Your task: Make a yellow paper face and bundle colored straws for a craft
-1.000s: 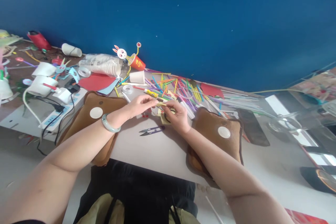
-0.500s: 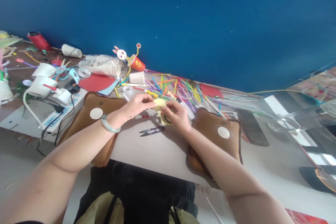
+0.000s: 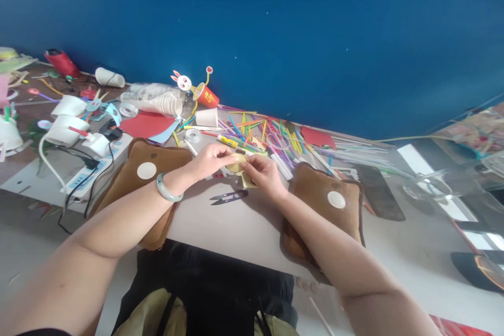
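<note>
Between my two hands is a small round yellow paper disc [image 3: 235,165], held above the table. My left hand [image 3: 210,163], with a pale bangle [image 3: 169,189] at the wrist, pinches its left edge between thumb and fingers. From the right, my right hand [image 3: 264,174] is closed on the disc's other edge. Just under the right fingers lies a yellow paper scrap [image 3: 248,181], partly covered. Dark thread snips [image 3: 229,198] rest on the table in front of the hands. A yellow glue stick or marker [image 3: 227,141] lies behind them.
Brown cushions [image 3: 146,215] [image 3: 326,223] lie under each forearm. Behind the hands spreads a pile of coloured straws [image 3: 271,134], with a white paper cup [image 3: 207,117] and a rabbit-decorated red cup [image 3: 208,95]. A power strip [image 3: 92,168] with cables sits at left, a dark slab [image 3: 378,191] at right.
The disc has tilted, so its face now looks darker and narrower. Both hands keep hold of it, with only slight finger shifts.
</note>
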The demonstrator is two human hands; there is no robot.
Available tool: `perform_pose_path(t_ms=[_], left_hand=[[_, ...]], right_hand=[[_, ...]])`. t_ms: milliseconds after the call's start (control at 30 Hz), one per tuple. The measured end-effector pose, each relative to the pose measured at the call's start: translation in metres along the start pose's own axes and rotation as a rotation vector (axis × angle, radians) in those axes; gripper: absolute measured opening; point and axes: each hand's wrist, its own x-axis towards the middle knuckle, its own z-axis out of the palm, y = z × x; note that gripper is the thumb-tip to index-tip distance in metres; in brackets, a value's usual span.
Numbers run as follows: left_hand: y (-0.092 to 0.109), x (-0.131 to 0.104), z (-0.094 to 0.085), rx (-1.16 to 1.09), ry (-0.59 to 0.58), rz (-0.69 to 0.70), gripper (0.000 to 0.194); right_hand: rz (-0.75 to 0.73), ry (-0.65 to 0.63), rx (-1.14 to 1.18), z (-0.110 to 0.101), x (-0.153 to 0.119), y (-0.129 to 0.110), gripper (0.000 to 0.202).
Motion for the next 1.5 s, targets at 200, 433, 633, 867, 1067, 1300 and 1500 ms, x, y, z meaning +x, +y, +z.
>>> perform_pose_path(t_ms=[200,433,633,867,1067,1300,1500], left_hand=[[-0.001,0.001,-0.002,0.031,0.032,0.064,0.037],[-0.001,0.002,-0.004,-0.041,0.055,0.063,0.048],[0.003,-0.001,-0.003,-0.034,0.024,0.024,0.036],[-0.005,0.002,-0.006,-0.041,0.026,0.023,0.033],[-0.01,0.011,-0.019,-0.096,0.206,0.05,0.026],[-0.011,0.016,-0.031,-0.165,0.363,0.074,0.026],[-0.013,0.016,-0.029,-0.171,0.395,0.053,0.025]], right_hand=[[0.021,0.024,-0.015,0.0,0.001,0.001,0.042],[0.042,0.037,0.011,-0.002,0.003,0.003,0.043],[-0.014,0.022,-0.017,0.0,0.002,0.002,0.044],[-0.1,0.027,-0.092,0.001,0.002,0.007,0.041],[-0.205,0.102,-0.243,0.001,0.006,0.018,0.03],[-0.325,-0.023,-0.474,0.001,0.005,0.023,0.015],[-0.488,-0.13,-0.611,0.006,0.002,0.017,0.012]])
